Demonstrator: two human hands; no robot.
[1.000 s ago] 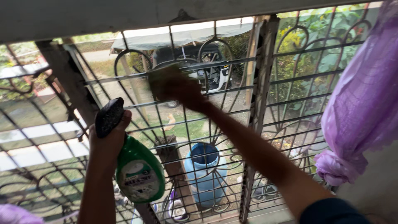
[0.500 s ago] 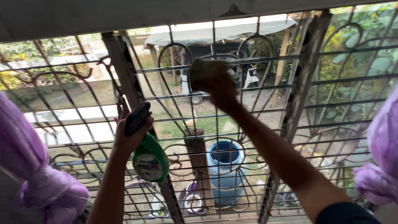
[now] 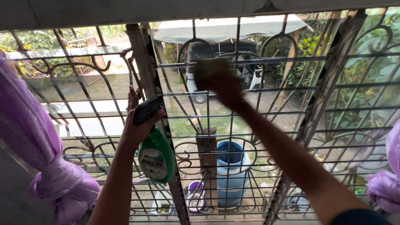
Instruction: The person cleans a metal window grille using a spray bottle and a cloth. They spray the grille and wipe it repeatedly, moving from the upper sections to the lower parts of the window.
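Left hand was wrapped around a green spray bottle hanging below it. Right hand pressed a blurry cloth flat on the window grille.

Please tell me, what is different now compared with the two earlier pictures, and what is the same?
The view has shifted left: the purple curtain now fills the left edge, and the blue barrel outside sits nearer the middle. The right hand, blurred, presses something greenish against the window grille, as before. The left hand still holds the green spray bottle. Nothing was let go.
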